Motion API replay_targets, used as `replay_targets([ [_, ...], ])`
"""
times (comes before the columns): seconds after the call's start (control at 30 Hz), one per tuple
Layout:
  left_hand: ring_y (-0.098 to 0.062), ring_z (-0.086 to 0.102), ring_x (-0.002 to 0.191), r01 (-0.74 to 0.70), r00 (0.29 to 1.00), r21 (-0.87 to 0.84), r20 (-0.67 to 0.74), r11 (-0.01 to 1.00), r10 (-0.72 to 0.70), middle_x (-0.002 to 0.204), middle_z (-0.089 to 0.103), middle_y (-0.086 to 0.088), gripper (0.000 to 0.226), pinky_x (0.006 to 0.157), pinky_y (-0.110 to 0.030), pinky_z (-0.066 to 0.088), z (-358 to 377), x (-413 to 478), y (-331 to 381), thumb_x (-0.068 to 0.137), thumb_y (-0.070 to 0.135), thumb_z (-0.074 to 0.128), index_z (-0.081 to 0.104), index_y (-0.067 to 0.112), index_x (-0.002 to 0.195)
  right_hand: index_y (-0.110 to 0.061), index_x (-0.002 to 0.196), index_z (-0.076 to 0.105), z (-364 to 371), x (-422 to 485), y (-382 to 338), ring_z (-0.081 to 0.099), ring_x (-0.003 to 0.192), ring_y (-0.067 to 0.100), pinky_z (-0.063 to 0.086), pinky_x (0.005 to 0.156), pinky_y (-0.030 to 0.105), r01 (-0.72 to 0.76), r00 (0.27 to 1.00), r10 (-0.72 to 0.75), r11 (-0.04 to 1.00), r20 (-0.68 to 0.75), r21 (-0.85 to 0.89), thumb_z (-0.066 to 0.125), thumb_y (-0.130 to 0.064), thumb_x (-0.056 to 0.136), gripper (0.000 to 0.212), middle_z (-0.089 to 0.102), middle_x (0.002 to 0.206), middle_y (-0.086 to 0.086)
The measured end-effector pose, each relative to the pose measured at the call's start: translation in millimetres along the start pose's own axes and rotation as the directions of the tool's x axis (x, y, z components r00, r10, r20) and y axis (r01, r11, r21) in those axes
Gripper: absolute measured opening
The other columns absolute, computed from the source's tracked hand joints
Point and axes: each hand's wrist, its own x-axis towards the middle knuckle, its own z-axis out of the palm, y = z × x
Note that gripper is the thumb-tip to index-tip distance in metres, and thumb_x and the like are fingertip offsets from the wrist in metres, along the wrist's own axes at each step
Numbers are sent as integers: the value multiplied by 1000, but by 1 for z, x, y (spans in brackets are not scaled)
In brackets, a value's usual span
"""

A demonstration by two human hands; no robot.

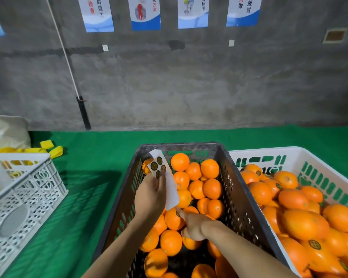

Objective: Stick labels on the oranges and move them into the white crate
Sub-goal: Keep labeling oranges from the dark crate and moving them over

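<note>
A dark crate (pixel 240 194) in the middle holds several unlabelled oranges (pixel 209 168). My left hand (pixel 150 196) holds a white label sheet (pixel 170 187) with round dark stickers over the crate's left side. My right hand (pixel 192 223) reaches into the dark crate, its index finger pressing a sticker onto an orange (pixel 173 219) there. To the right stands the white crate (pixel 317 163), full of labelled oranges (pixel 304 224).
A white perforated crate (pixel 26 197) with yellow items stands at the left on the green mat (pixel 84 177). Yellow pieces (pixel 55 150) and a pale bag (pixel 7 131) lie at the back left. A grey wall with posters rises behind.
</note>
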Motion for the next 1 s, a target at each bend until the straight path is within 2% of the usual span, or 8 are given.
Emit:
replay_targets([
  [0.13,-8,35,47,4,1000,20,10,1000,-5,54,39,3,47,45,-29,18,2,0,-2,104,47,40,35,25,63,-31,158,-7,2,3,-2,61,99,26,47,72,34,6,998,-7,1000,-59,-21,57,-46,96,91,58,132,9],
  [0.33,-6,34,46,-1,1000,15,1,1000,1,53,39,4,46,46,-28,17,2,1,-4,103,47,41,36,27,62,-17,153,27,-7,15,-6,44,135,34,46,104,46,-61,986,35,986,-163,-156,61,-61,88,85,28,158,14],
  [0.6,-8,35,45,2,1000,2,6,1000,-2,52,39,3,48,46,-28,19,2,-1,-2,103,47,43,37,25,61,-13,122,57,0,17,-6,49,113,30,50,89,42,6,917,-49,994,-396,-111,72,-57,78,64,42,128,6],
  [0.7,-18,40,46,-3,998,-35,-56,999,1,51,41,-3,51,48,-31,20,-4,1,-2,103,42,44,35,22,58,-20,94,59,-12,8,-11,51,96,22,47,74,39,79,822,40,980,-568,184,67,-63,71,49,46,109,0],
  [0.77,-28,45,49,26,989,-85,-142,996,-38,53,45,-10,54,49,-34,21,-9,6,0,105,39,44,34,19,56,-24,78,55,-28,-3,-20,57,82,22,43,64,40,174,757,222,838,-614,517,66,-69,71,47,53,93,-2],
  [0.87,-24,40,45,61,952,-157,-288,986,-105,48,42,-8,61,47,-35,23,-18,13,0,106,35,43,33,13,51,-15,68,51,-59,-22,-29,54,59,23,39,54,37,288,767,471,353,-435,890,63,-60,81,48,56,63,4],
  [0.93,-25,37,44,105,944,-179,-290,978,-155,46,39,-9,63,48,-36,24,-19,15,-1,107,34,42,32,9,50,-7,74,61,-71,-35,-28,59,54,24,41,47,28,367,792,526,-4,-310,930,55,-59,87,53,65,65,9],
  [1.0,-24,34,46,136,956,-181,-232,974,-177,48,36,-9,62,50,-36,21,-15,14,-2,107,34,42,31,8,52,-4,84,65,-77,-49,-22,58,49,19,40,42,23,485,760,569,-173,-315,857,49,-62,91,61,68,68,8],
])
